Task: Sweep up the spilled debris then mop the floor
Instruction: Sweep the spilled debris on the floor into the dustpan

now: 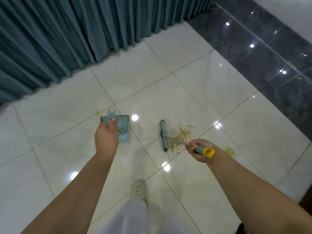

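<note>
My left hand (106,137) grips the upright handle of a teal dustpan (124,127) that stands on the white tile floor. My right hand (198,150) grips the grey, yellow-capped handle of a teal broom (163,135). The broom's head lies on the floor between the dustpan and a pile of yellowish-brown debris (181,134), touching the pile's left edge. A small yellow smear (97,113) lies just left of the dustpan. Another yellow stain (229,150) shows beside my right wrist.
Teal curtains (76,39) hang down to the floor along the far left. A dark glossy marble strip (270,53) borders the white tiles (168,98) at the right. My foot in a white perforated slipper (138,189) stands below the tools.
</note>
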`<action>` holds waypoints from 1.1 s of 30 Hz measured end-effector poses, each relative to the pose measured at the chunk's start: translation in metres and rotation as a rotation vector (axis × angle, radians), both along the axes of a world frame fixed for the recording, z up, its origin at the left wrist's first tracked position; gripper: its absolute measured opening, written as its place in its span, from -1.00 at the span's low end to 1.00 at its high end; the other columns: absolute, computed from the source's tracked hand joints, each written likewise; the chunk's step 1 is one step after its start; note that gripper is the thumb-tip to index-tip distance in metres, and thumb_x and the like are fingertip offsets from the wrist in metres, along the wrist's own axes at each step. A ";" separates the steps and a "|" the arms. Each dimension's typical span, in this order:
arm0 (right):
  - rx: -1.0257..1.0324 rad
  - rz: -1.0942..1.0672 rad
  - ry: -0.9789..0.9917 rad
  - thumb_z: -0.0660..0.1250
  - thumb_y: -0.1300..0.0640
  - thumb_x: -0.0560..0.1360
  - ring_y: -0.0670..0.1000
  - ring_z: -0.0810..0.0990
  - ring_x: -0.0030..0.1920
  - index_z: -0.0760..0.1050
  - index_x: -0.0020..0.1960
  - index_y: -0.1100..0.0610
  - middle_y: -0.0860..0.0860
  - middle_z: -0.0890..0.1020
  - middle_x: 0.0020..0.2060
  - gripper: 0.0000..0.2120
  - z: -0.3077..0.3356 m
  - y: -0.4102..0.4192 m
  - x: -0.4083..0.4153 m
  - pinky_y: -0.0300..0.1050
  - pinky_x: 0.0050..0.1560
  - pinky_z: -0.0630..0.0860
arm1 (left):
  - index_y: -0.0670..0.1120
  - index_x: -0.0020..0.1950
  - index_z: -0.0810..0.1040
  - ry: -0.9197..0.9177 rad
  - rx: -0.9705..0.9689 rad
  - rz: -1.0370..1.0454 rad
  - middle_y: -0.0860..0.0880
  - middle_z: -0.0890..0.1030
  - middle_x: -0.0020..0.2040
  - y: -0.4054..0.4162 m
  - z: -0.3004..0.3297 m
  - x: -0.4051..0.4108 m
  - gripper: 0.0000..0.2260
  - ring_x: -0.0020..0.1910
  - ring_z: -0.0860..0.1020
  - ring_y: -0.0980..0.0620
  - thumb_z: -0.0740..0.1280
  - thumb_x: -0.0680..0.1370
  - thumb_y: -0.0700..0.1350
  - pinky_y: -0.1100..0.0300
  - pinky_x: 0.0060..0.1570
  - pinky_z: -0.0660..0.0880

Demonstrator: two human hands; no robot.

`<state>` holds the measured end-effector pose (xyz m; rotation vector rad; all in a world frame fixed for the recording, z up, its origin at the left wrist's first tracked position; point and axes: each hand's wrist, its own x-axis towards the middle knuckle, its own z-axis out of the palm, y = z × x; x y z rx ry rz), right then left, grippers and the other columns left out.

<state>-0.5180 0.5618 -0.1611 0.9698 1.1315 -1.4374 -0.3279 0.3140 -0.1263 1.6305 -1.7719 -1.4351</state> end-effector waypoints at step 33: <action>-0.102 -0.146 -0.038 0.05 0.34 0.61 -0.05 0.30 -0.75 0.28 -0.09 0.31 0.20 0.36 -0.21 -0.88 -0.012 -0.102 -0.106 -0.37 -0.70 0.34 | -0.14 -0.19 0.40 -0.153 -0.137 0.075 -0.09 0.49 -0.29 -0.053 0.006 -0.086 -0.63 -0.27 0.49 -0.12 0.13 0.61 0.13 -0.11 -0.13 0.54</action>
